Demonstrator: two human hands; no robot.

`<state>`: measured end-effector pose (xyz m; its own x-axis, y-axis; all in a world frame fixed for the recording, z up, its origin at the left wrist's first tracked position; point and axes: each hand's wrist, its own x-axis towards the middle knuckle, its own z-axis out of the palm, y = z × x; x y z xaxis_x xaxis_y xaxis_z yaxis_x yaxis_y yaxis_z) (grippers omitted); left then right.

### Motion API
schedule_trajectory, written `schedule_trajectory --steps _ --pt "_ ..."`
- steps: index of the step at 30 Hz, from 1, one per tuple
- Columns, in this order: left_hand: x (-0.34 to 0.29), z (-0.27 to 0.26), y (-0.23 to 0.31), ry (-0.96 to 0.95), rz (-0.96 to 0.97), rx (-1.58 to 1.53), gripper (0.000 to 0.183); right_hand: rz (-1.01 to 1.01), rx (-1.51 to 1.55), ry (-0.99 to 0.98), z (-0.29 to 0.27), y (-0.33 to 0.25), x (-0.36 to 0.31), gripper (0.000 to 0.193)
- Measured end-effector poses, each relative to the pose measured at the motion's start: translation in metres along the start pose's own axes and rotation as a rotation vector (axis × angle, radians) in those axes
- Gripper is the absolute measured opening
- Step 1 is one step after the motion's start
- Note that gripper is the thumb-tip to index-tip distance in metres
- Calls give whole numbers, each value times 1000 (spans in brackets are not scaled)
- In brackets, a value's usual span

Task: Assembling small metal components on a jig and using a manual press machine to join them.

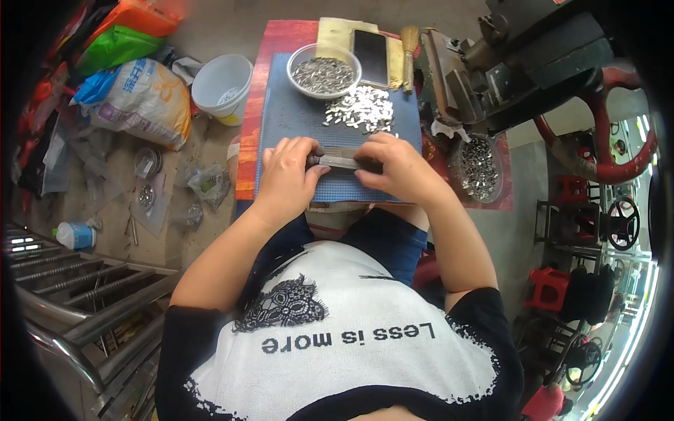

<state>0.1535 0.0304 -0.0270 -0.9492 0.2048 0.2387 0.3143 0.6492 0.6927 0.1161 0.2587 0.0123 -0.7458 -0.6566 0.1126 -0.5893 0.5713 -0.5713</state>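
Between my two hands lies a flat grey metal bar (342, 161), set crosswise over the blue ribbed mat (281, 105). My left hand (288, 170) is closed on its left end, thumb along the near side. The right end is gripped by my right hand (394, 167), fingers bent over it. The ends of the bar are hidden under my fingers. Just beyond it, a loose heap of small shiny metal pieces (361, 109) is spread on the mat. Behind the heap, a clear round tub (289, 69) holds many similar small pieces.
A dark phone (371, 57) and a brush (408, 59) lie at the table's far side. To the right stand a machine with a red handwheel (597, 126) and a tub of metal bits (479, 168). A white bucket (223, 81) and a large sack (137, 102) are on the left.
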Motion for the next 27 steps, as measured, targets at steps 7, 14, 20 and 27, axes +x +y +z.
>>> schedule_trajectory --steps 7,14,20,27 --pt "68 7 39 58 185 -146 79 249 161 476 -63 2 -21 17" --pt "169 95 92 -33 271 -299 129 533 -298 721 -119 46 -23 34" --pt "178 112 113 -10 292 -242 131 571 -298 561 -128 42 -27 33" --pt "175 117 115 135 305 -157 121 545 -179 680 -135 76 -37 29"
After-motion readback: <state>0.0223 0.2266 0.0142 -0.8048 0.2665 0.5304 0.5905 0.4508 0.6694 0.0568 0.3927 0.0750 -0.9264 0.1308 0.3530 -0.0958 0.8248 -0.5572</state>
